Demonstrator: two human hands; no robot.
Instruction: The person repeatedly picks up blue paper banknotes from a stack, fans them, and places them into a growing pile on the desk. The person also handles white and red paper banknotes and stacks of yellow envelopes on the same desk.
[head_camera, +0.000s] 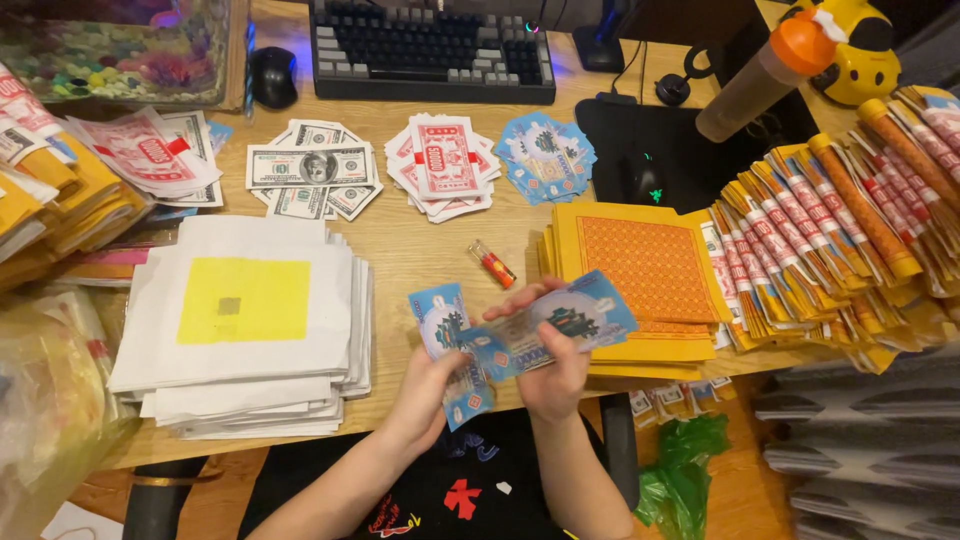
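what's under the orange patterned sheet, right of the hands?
The orange sheet tops a stack of yellow paper, edges showing at left and front. Faces of the lower sheets are covered. The right hand overlaps its front-left corner.

Single view, head-worn camera. Looks steeply down and forward over the wooden counter (420, 250) from the near edge, close in. Near edge of the counter runs across the lower third of the frame; the wearer's lap and forearms enter from bottom centre. Left hand (425, 385) and right hand (555, 375) sit just below frame centre, near the lens. Far side of the counter reaches the top edge, where a keyboard (432, 50) is partly cut off. Wide field: paper stacks run out of frame at both left and right edges. No second view to compare.
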